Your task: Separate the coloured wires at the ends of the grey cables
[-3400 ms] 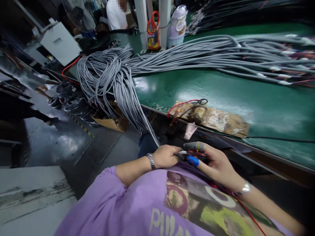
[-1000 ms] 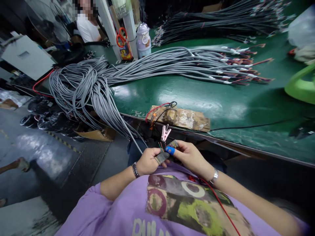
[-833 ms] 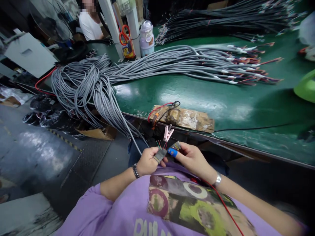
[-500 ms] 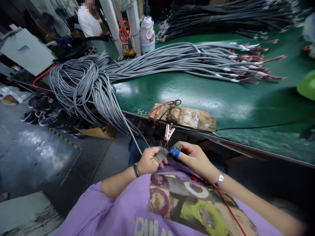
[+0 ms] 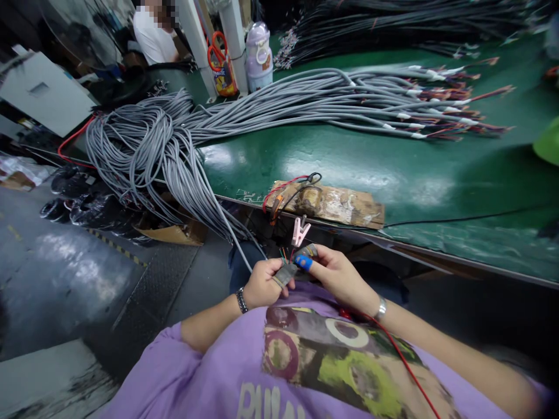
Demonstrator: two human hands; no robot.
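My left hand [image 5: 263, 283] is closed around the end of a grey cable [image 5: 239, 247], a grey cover on its thumb. Thin coloured wires [image 5: 283, 254] fan out above that thumb. Close beside it, my right hand [image 5: 343, 278] is pinched at the wires, with a blue cover on the thumb and a grey one on a finger. Its fingertips hide exactly what they grip, though a wire seems to run into them. A pink clothespin [image 5: 300, 233] stands just beyond both hands, at the edge of the bench.
On the green bench [image 5: 419, 192] lie a wooden board [image 5: 349, 205], a large bundle of grey cables [image 5: 271, 110] and black cables [image 5: 393, 32]. A lilac bottle [image 5: 259, 58] stands by a post. A person in a white shirt [image 5: 152, 35] is at the back left.
My right hand has moved slightly left and up, bringing its covered fingertips closer to the wires at my left hand. My left hand stays nearly in place. The view has shifted slightly.
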